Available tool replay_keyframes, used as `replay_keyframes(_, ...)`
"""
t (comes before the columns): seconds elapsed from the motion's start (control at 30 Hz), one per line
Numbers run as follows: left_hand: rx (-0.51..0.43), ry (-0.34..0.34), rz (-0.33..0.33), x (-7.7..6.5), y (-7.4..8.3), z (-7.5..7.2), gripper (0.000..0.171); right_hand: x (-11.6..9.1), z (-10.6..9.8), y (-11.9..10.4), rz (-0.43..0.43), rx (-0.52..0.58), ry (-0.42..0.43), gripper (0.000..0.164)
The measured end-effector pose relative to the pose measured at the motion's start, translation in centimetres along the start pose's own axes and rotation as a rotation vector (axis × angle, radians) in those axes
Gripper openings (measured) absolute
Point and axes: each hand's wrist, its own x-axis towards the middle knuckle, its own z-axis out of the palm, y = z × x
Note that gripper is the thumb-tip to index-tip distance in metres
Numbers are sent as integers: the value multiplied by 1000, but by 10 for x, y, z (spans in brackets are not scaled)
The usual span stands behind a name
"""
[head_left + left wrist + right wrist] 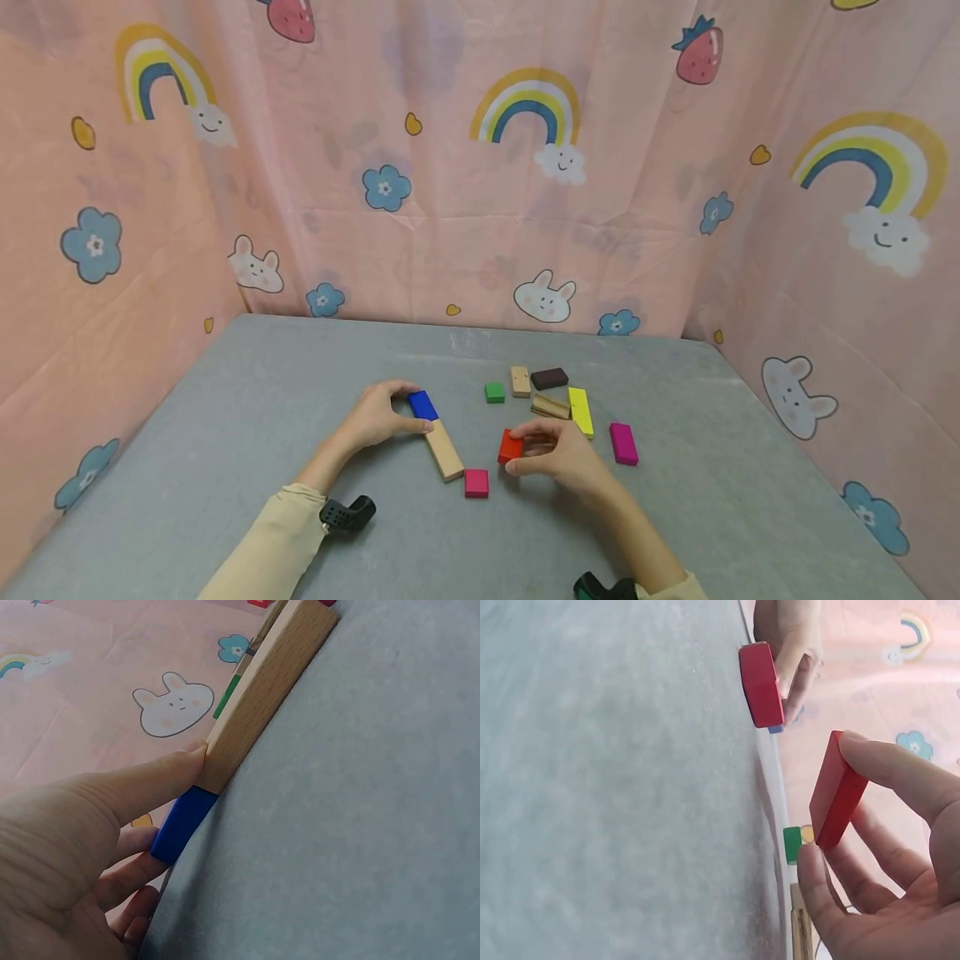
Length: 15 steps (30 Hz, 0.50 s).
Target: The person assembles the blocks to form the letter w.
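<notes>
My left hand (377, 416) is at the blue block (423, 405), fingers at its far end and thumb by its joint with a long natural-wood block (445, 451). These two blocks lie end to end on the table. In the left wrist view the thumb touches the wooden block (262, 697), and the fingertips meet the blue block (184, 825). Held between thumb and fingers of my right hand (558, 454) is a red block (510, 447), raised off the table in the right wrist view. A crimson block (476, 483) sits by the wooden block's near end.
Behind my right hand lie a green block (494, 392), a small wooden block (521, 382), a dark brown block (549, 378), another wooden block (551, 407) and a yellow block (581, 412). A magenta block (623, 444) lies farther right. Patterned pink curtain (450, 250) surrounds the grey table (300, 367).
</notes>
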Motion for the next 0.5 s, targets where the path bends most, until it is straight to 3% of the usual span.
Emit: replay_keyframes(0.5,3,6,1,0,2,1,63,9,6,-6,6,-43,-36,29)
